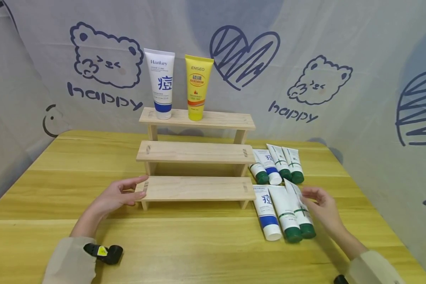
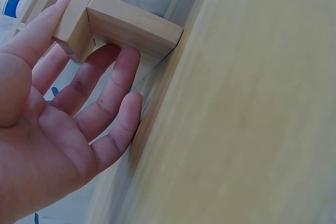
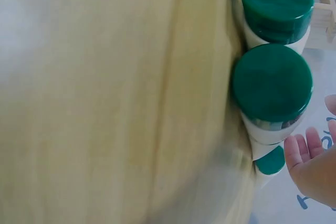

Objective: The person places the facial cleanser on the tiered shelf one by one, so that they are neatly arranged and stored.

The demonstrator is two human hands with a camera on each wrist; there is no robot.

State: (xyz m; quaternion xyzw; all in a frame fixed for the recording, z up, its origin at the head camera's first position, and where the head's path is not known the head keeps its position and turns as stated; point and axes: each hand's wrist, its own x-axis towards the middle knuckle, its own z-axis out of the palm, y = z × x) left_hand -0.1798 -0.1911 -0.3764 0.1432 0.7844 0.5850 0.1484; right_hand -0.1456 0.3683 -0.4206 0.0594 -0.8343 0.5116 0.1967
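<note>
Left hand [image 1: 118,194], grasping rack [image 1: 198,187] end; right hand [image 1: 321,207], loosely unclosed beside outer tube [image 1: 299,209]; likely fault: inner tube [image 1: 286,215] beyond, lying close, gets dragged along.

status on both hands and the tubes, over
Left hand gripping bottom step of three-tier wooden stand. Right hand at rightmost front green-capped tube, grip unclear. Another green-capped tube close alongside.

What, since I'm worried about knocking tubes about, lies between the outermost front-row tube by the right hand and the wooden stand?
Between the outermost tube and the wooden stand lie another green-capped tube and, nearest the stand, the front blue-banded tube. Lifting over them would probably clear both.
</note>
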